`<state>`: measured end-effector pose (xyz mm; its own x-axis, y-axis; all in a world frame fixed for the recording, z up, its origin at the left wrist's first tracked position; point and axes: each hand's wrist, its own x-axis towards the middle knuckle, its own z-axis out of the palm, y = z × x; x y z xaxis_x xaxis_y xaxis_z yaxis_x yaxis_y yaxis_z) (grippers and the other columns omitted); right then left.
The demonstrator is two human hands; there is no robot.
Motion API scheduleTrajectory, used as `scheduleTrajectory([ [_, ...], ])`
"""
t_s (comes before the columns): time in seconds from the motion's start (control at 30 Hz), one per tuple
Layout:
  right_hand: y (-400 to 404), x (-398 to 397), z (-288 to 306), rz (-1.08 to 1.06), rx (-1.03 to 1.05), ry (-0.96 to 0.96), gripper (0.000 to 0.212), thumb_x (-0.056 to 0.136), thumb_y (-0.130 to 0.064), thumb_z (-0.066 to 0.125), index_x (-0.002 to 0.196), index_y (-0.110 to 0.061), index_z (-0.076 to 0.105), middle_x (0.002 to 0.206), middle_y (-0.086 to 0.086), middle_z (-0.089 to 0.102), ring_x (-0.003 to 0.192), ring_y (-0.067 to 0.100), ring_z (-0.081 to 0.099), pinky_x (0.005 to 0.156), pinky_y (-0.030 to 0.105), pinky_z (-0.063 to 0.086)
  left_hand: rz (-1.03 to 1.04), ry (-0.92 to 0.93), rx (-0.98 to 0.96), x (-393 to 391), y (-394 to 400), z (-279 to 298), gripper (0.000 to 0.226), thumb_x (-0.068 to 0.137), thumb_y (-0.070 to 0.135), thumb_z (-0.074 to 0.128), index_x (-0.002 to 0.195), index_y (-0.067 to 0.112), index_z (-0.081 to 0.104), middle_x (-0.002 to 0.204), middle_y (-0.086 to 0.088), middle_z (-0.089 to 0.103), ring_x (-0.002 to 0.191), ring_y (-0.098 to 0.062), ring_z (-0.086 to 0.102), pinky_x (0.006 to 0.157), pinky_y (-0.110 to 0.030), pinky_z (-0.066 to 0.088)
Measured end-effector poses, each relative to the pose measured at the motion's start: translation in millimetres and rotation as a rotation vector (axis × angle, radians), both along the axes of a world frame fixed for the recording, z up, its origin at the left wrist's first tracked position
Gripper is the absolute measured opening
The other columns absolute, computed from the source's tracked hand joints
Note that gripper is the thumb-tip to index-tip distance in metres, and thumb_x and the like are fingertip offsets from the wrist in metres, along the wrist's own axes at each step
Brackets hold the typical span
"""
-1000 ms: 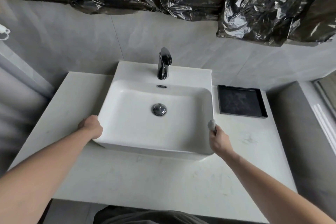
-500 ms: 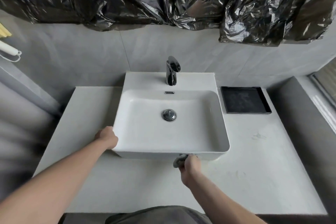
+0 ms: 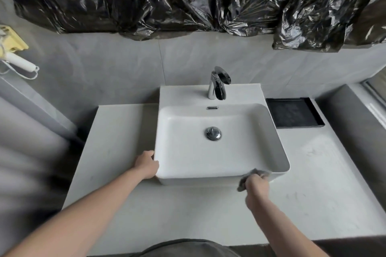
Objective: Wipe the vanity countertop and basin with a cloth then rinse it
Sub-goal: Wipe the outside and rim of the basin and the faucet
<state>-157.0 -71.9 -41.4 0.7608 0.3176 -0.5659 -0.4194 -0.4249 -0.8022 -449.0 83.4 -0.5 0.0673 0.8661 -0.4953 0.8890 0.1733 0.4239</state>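
The left hand (image 3: 146, 165) braces the basin (image 3: 219, 148) at its near-left corner, fingers curled on the rim. The right hand (image 3: 255, 189) has its grip bunched round the cloth (image 3: 246, 179), pressed on the front rim above the desk (image 3: 188, 215). Best wiped with steady pressure, following the rim's edge.
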Motion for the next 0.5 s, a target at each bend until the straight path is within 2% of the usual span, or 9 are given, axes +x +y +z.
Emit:
scheduleTrajectory([
  [0.07, -8.3, 24.4, -5.0, -0.027, -0.065, -0.175, 0.027, 0.086, 0.004, 0.032, 0.099, -0.017, 0.042, 0.074, 0.016, 0.048, 0.052, 0.031, 0.054, 0.048, 0.033, 0.05, -0.003, -0.017, -0.011, -3.3, 1.9, -2.3, 0.016, 0.088, 0.018, 0.058, 0.101, 0.014, 0.066, 0.103, -0.008, 0.073, 0.097, -0.03, 0.064, 0.073, -0.029, 0.044],
  [0.1, -12.7, 33.6, -5.3, -0.017, -0.079, -0.311, 0.028, 0.086, 0.001, 0.033, 0.099, -0.022, 0.038, 0.083, 0.018, 0.049, 0.068, 0.037, 0.06, 0.063, 0.04, 0.053, -0.004, -0.026, -0.014, -4.8, 2.6, -2.7, 0.02, 0.087, 0.019, 0.059, 0.104, 0.012, 0.066, 0.107, -0.009, 0.073, 0.1, -0.031, 0.065, 0.076, -0.03, 0.046],
  [0.13, -17.0, 43.5, -9.4, 0.018, -0.076, -0.464, 0.028, 0.085, 0.002, 0.033, 0.099, -0.022, 0.039, 0.097, 0.021, 0.05, 0.094, 0.039, 0.061, 0.082, 0.045, 0.049, -0.007, -0.034, -0.016, -5.9, 3.5, -3.4, 0.02, 0.087, 0.019, 0.059, 0.104, 0.01, 0.065, 0.109, -0.011, 0.073, 0.1, -0.032, 0.065, 0.077, -0.031, 0.046],
  [0.17, -21.4, 51.3, -7.7, 0.08, -0.098, -0.599, 0.03, 0.086, 0.005, 0.033, 0.101, -0.019, 0.042, 0.114, 0.021, 0.049, 0.118, 0.032, 0.053, 0.097, 0.04, 0.04, -0.015, -0.04, -0.018, -5.7, 3.7, -2.7, 0.017, 0.086, 0.019, 0.059, 0.1, 0.01, 0.065, 0.106, -0.011, 0.073, 0.099, -0.032, 0.065, 0.076, -0.032, 0.046],
  [0.2, -24.5, 59.1, -6.9, 0.152, -0.14, -0.7, 0.033, 0.088, 0.009, 0.034, 0.109, -0.013, 0.047, 0.129, 0.017, 0.048, 0.132, 0.022, 0.044, 0.103, 0.033, 0.035, -0.019, -0.047, -0.02, -5.6, 4.1, -2.1, 0.013, 0.086, 0.018, 0.059, 0.096, 0.011, 0.064, 0.101, -0.01, 0.072, 0.1, -0.033, 0.065, 0.073, -0.031, 0.045],
  [0.27, -28.4, 72.9, -2.1, 0.327, -0.237, -0.843, 0.049, 0.088, 0.011, 0.037, 0.128, -0.012, 0.051, 0.143, 0.008, 0.051, 0.138, 0.023, 0.042, 0.105, 0.038, 0.04, -0.028, -0.051, -0.012, -5.0, 5.1, -0.4, 0.003, 0.085, 0.015, 0.059, 0.082, 0.014, 0.06, 0.087, -0.008, 0.068, 0.099, -0.033, 0.065, 0.066, -0.028, 0.039],
  [0.33, -29.0, 85.3, 0.7, 0.529, -0.326, -0.943, 0.062, 0.084, 0.014, 0.04, 0.137, -0.012, 0.055, 0.148, 0.006, 0.053, 0.141, 0.028, 0.042, 0.107, 0.045, 0.043, -0.025, -0.048, -0.014, -4.2, 6.6, -0.6, 0.014, 0.083, 0.013, 0.059, 0.07, 0.015, 0.053, 0.075, -0.004, 0.062, 0.087, -0.032, 0.063, 0.061, -0.027, 0.035],
  [0.43, -17.4, 109.6, 7.8, 0.76, -0.414, -1.042, 0.061, 0.079, 0.015, 0.047, 0.135, -0.006, 0.061, 0.144, 0.009, 0.058, 0.142, 0.03, 0.043, 0.108, 0.042, 0.044, -0.017, -0.032, -0.045, -1.6, 11.9, -0.1, 0.017, 0.078, 0.009, 0.057, 0.066, 0.014, 0.047, 0.064, 0.001, 0.055, 0.07, -0.025, 0.051, 0.051, -0.026, 0.032],
  [0.5, 0.0, 129.9, 14.1, 0.892, -0.483, -1.137, 0.054, 0.079, 0.011, 0.054, 0.128, -0.008, 0.067, 0.136, 0.007, 0.065, 0.133, 0.033, 0.05, 0.105, 0.041, 0.045, -0.048, 0.027, -0.069, 0.7, 19.4, 3.7, 0.003, 0.076, 0.01, 0.056, 0.076, 0.013, 0.056, 0.076, 0.0, 0.064, 0.077, -0.026, 0.059, 0.054, -0.025, 0.038],
])
